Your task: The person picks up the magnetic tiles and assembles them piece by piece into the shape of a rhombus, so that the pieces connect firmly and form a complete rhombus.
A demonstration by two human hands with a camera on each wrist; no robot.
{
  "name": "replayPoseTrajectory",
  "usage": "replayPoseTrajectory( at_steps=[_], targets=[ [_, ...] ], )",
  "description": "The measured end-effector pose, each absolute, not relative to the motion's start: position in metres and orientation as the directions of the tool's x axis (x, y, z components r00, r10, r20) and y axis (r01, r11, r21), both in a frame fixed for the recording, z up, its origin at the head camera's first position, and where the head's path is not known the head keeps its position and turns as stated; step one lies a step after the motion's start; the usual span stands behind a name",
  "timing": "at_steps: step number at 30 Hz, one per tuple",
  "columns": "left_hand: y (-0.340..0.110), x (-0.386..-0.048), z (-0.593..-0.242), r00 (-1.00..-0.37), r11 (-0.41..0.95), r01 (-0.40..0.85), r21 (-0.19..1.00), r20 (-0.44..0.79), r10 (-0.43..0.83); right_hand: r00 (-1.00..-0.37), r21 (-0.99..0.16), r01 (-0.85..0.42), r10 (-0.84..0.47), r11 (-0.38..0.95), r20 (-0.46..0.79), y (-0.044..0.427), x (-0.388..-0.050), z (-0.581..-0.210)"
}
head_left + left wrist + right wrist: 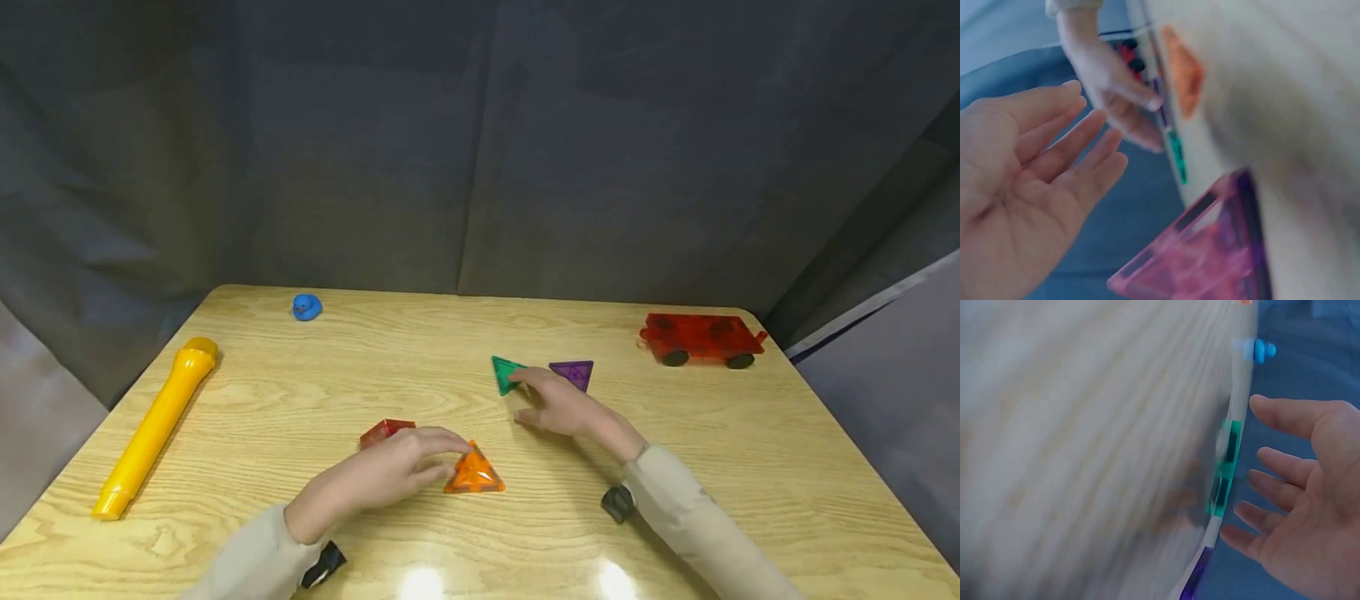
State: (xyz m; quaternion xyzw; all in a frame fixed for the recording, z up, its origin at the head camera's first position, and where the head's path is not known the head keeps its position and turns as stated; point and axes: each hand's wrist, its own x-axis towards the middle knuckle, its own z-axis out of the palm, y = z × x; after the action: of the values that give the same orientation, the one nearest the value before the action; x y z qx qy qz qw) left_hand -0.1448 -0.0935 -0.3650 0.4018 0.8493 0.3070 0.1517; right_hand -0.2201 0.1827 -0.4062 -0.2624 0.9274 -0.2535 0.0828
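Observation:
My left hand (390, 471) hovers over the table with relaxed fingers. Its fingertips are close to an orange translucent triangular magnetic tile piece (475, 473); whether they touch it I cannot tell. Partly hidden behind that hand is a red translucent tile piece (385, 432), whose triangular face (1204, 256) looms large in the left wrist view. My right hand (562, 406) reaches over a green triangular tile (504, 374), fingers loosely bent and apart from it in the right wrist view. A purple triangular tile (573, 372) lies just behind the right hand.
A yellow toy microphone-like stick (157, 429) lies along the table's left side. Near the back edge sits a small blue rubber duck (306, 307). At the back right stands a red translucent wheeled car base (701, 337). Dark curtains (480, 150) hang behind the table.

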Motion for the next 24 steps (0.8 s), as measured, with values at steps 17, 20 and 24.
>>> replayPoseTrajectory(
  at_steps=[17,20,24],
  targets=[
    [-0.081,-0.145,-0.396,-0.571,0.532,0.533,0.658,-0.184,0.8,-0.851,-0.513,-0.41,-0.518,0.754,-0.082,0.183,-0.22,-0.407],
    [-0.082,-0.145,-0.397,-0.563,0.528,0.556,0.642,-0.176,0.807,-0.852,-0.51,-0.409,-0.517,0.756,-0.082,0.185,-0.217,-0.407],
    [-0.085,-0.143,-0.396,-0.553,0.52,0.577,0.629,-0.168,0.816,-0.853,-0.535,-0.391,-0.513,0.749,-0.094,0.189,-0.211,-0.407]
  ],
)
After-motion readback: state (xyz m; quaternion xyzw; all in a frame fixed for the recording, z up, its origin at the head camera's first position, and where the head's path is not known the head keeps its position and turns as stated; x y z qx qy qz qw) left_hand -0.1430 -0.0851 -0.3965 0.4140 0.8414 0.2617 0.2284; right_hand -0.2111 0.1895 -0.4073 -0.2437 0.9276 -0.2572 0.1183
